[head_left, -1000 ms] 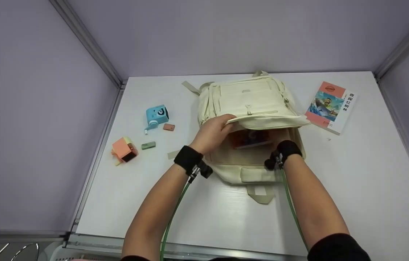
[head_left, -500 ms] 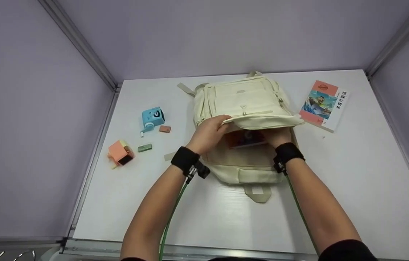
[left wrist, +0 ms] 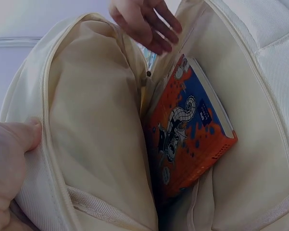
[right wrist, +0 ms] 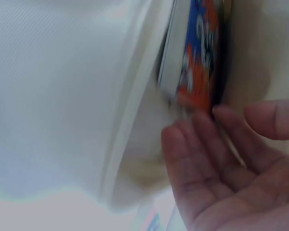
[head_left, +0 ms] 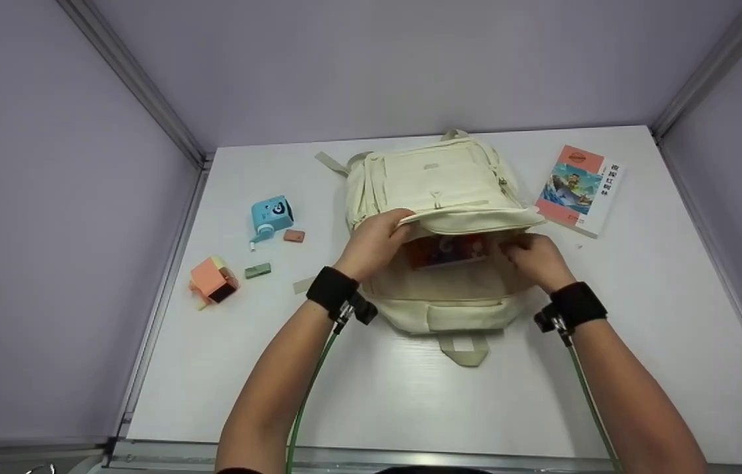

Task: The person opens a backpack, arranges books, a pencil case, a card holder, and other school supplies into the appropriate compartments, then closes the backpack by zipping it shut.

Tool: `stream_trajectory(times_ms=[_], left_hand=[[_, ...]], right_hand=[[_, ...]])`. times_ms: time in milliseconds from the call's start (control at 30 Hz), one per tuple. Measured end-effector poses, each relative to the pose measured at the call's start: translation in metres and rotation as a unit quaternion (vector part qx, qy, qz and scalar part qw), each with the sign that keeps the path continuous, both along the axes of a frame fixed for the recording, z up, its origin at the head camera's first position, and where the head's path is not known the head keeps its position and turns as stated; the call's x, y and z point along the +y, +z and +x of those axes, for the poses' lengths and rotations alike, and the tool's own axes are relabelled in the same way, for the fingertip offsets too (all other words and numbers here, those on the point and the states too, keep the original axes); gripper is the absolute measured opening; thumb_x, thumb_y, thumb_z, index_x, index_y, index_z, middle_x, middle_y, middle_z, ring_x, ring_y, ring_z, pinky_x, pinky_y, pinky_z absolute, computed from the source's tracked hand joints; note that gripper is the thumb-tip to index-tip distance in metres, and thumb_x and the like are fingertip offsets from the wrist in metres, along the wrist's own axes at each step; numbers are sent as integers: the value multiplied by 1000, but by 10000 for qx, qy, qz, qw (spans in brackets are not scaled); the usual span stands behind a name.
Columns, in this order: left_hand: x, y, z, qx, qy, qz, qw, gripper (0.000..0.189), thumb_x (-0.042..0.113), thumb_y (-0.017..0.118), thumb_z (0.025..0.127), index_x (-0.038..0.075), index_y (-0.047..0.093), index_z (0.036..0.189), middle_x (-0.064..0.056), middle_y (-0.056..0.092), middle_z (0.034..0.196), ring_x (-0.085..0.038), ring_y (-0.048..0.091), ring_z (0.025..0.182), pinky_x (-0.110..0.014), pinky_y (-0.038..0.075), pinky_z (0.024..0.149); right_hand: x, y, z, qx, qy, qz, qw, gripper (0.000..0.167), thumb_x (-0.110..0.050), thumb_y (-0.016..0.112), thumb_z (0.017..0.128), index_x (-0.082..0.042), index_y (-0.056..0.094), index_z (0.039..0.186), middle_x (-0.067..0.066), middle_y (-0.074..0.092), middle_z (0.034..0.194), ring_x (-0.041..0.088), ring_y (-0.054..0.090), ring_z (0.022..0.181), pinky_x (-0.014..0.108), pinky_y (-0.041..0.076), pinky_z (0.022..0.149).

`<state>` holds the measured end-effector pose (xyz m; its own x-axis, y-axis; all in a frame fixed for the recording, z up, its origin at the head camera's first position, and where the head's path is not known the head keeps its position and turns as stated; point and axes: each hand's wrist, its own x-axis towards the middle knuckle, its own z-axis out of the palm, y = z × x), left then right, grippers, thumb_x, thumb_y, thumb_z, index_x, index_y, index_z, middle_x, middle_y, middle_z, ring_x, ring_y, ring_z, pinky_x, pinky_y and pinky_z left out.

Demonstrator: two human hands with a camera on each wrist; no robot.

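A cream backpack point(head_left: 436, 181) lies unzipped on the white table, its mouth toward me. With thumb and fingers my left hand point(head_left: 376, 242) grips the edge of its front panel and holds it raised. Inside lies an orange and blue book point(left wrist: 187, 125) with a seahorse-like drawing; its far part is shadowed in the head view. My right hand point(head_left: 535, 258) is at the right side of the opening, apart from that book. The right wrist view shows its fingers point(right wrist: 202, 159) loosely bent with nothing between them.
Another book point(head_left: 578, 187) with a pink and white cover lies right of the backpack. On the left are a blue bottle-shaped item point(head_left: 272, 214), a reddish-brown small block point(head_left: 294, 236), a green small block point(head_left: 257, 270) and an orange boxy item point(head_left: 212, 280). Walls border the table.
My right hand has come out of the backpack and moved right, leaving the orange and blue book inside. The left hand keeps its grip on the panel edge. The head view has shifted slightly.
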<state>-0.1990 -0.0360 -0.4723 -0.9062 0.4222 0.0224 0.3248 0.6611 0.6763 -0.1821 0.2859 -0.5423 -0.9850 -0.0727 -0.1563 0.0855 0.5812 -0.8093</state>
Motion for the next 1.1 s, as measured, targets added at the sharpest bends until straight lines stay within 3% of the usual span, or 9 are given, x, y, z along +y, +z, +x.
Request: stream_trajectory(times_ms=[100, 200, 300, 367, 467, 633, 767, 867, 1100], left_hand=[[1, 0, 0, 22, -43, -22, 10000, 32, 23, 52, 109, 15, 63, 138, 0, 68, 127, -13, 57, 86, -32, 46, 82], [1, 0, 0, 69, -50, -35, 10000, 31, 23, 52, 109, 15, 64, 137, 1, 69, 125, -13, 56, 85, -32, 46, 81], [1, 1, 1, 49, -51, -10, 10000, 31, 23, 52, 109, 16, 64, 137, 1, 69, 122, -14, 56, 80, -32, 46, 78], [1, 0, 1, 19, -48, 25, 10000, 30, 23, 53, 109, 16, 65, 136, 2, 69, 121, -13, 57, 84, -31, 47, 81], [1, 0, 2, -6, -32, 58, 10000, 29, 21, 54, 108, 15, 66, 134, 1, 69, 122, -11, 60, 91, -31, 48, 86], [1, -1, 1, 26, -14, 73, 10000, 28, 19, 54, 108, 14, 67, 133, 1, 69, 124, -10, 60, 100, -31, 48, 93], [0, -1, 1, -27, -29, 81, 10000, 28, 19, 54, 108, 14, 67, 133, 1, 69, 123, -10, 59, 98, -31, 47, 91], [0, -1, 1, -44, -53, 73, 9999, 29, 19, 54, 108, 15, 66, 134, 1, 69, 123, -11, 58, 94, -30, 47, 88], [0, -3, 1, 47, -83, 44, 9999, 29, 21, 53, 109, 14, 65, 134, 0, 69, 121, -13, 56, 88, -31, 45, 83]], right_hand=[[29, 1, 4, -136, -368, 198, 9990, 40, -23, 49, 105, 6, 69, 123, 24, 70, 113, 35, 66, 98, 30, 51, 74], [57, -5, 0, -129, -899, 518, 9945, 45, -26, 42, 107, 5, 66, 129, 25, 66, 123, 38, 63, 106, 39, 50, 82], [82, -18, -10, -45, -1131, 953, 9890, 49, -24, 33, 110, 9, 56, 139, 31, 56, 138, 46, 54, 123, 54, 45, 99], [95, -28, -17, 32, -1040, 1304, 9860, 50, -19, 28, 111, 14, 46, 145, 37, 44, 147, 52, 42, 135, 59, 35, 110], [107, -43, -29, 170, -633, 1778, 9819, 49, -11, 27, 110, 20, 30, 148, 44, 27, 152, 58, 24, 142, 63, 20, 117], [109, -58, -45, 360, 129, 2428, 9693, 53, -12, 29, 110, 20, 22, 151, 46, 18, 154, 60, 14, 144, 62, 10, 119], [107, -65, -49, 45, 542, 2581, 9646, 57, -18, 26, 111, 17, 13, 155, 42, 10, 158, 57, 6, 147, 61, 5, 120], [108, -69, -47, -150, 568, 2594, 9640, 59, -20, 27, 111, 14, 9, 157, 39, 7, 160, 57, 4, 148, 62, 6, 119], [110, -73, -33, -3, 401, 2605, 9646, 57, -22, 32, 112, 11, 19, 157, 35, 14, 162, 54, 11, 149, 61, 11, 119]])
